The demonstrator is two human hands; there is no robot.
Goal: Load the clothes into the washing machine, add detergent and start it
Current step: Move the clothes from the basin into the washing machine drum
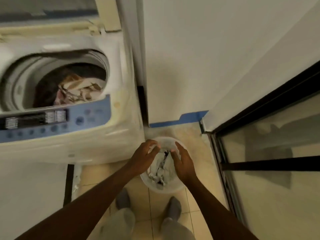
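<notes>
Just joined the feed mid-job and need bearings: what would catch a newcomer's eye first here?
Both hands, left hand and right hand, reach into a white bucket of pale clothes on the floor at lower centre. At upper left the washing machine stands open, its drum already holding patterned laundry.

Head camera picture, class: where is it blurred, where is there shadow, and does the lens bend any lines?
Head view: motion blur smears the white top-loading washing machine, so its blue control panel is unreadable; a soft shadow falls on the white wall; the wide lens splays the black-framed glass door.
</notes>
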